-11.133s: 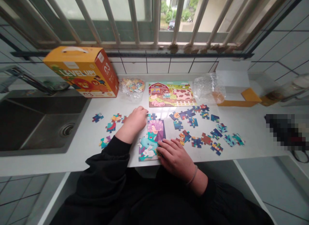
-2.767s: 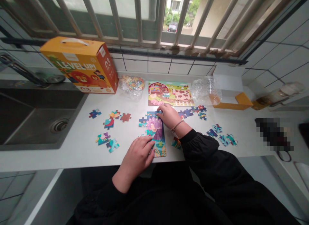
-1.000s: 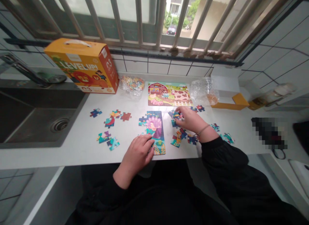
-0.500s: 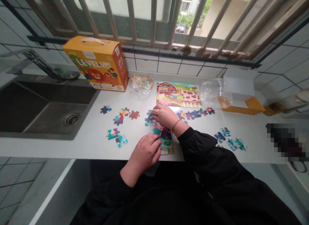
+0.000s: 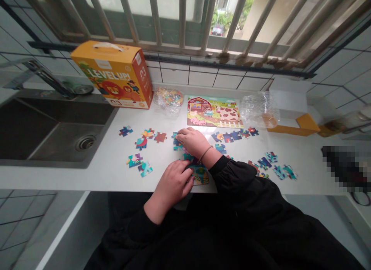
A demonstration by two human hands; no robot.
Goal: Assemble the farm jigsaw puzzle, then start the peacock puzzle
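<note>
My left hand rests with its fingers flat on the lower left of a partly joined jigsaw puzzle at the counter's front edge. My right hand reaches across the puzzle's top. Its fingertips are closed at a teal and blue puzzle piece at the upper left, mostly covered by the hand. The peacock picture in the middle is hidden under both hands. Loose puzzle pieces lie on the left, among them a plain brown piece. Several more spread out on the right, including a dark blue piece.
Behind the puzzle lie a farm picture board, a bag of pieces and bubble wrap. An orange box stands beside the sink. An open carton is at the back right. Window bars rise behind.
My right hand has gone from the loose pieces on the right to the puzzle's upper left with a puzzle piece. My left hand stays on the puzzle. The view has swung left.
</note>
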